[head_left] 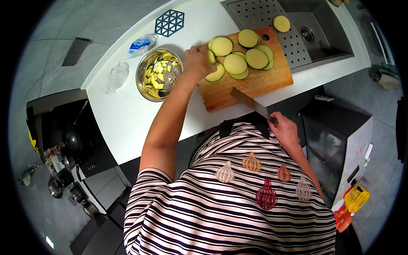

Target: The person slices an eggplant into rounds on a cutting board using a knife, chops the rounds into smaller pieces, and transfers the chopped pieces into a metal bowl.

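Observation:
My left hand (196, 63) is at the left end of the wooden cutting board (250, 88), its fingers curled around the edge of some vegetable slices (211, 57). These are round, with pale yellow-green flesh and thin dark green skin. More round slices (235, 63) lie overlapping across the board. In my right hand (284, 128) is the handle of a cleaver (250, 102). Its blade slants over the board's near edge, pointing up and left. Just left of my left hand stands a steel bowl (139, 80) with diced pieces (158, 75) of similar colour.
A sink (340, 46) with a perforated drain tray (255, 17) is at the back right; one slice (281, 24) rests on the tray. A dark trivet (169, 23), a blue-and-white packet (142, 44) and a clear plastic bag (117, 76) lie on the counter. A stove (91, 138) is at left.

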`<act>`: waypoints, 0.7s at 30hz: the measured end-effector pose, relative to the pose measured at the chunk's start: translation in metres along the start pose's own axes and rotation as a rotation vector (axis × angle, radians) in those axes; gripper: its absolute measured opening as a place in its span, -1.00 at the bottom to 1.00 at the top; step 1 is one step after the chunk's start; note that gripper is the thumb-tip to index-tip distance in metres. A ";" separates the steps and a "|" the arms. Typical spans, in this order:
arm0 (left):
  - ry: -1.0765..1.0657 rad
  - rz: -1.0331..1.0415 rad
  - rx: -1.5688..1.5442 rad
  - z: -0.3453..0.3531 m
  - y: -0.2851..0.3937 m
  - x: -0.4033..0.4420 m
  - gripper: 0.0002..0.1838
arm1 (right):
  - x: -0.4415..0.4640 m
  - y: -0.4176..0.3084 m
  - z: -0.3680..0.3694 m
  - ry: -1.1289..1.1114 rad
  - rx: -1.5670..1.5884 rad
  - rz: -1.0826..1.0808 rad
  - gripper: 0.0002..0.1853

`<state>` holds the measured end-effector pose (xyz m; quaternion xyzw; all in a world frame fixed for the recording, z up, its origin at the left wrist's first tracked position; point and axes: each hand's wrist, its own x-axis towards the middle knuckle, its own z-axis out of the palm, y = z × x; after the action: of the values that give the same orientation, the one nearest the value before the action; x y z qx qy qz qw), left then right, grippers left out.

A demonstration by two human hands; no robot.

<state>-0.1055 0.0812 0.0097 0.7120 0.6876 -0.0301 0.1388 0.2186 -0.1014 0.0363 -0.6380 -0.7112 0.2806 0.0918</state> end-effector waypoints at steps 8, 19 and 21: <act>-0.041 -0.025 -0.040 0.035 0.036 -0.031 0.03 | 0.006 -0.004 0.002 -0.027 -0.013 0.013 -0.77; 0.040 0.292 -0.152 0.057 0.019 -0.100 -0.07 | 0.003 -0.004 -0.001 -0.075 0.098 0.217 -0.77; 0.045 0.293 -0.183 0.054 0.014 -0.101 -0.05 | 0.008 -0.014 -0.004 -0.067 0.074 0.191 -0.77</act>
<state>-0.0888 -0.0299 -0.0165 0.7896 0.5792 0.0693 0.1903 0.2075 -0.0927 0.0450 -0.6894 -0.6389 0.3354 0.0640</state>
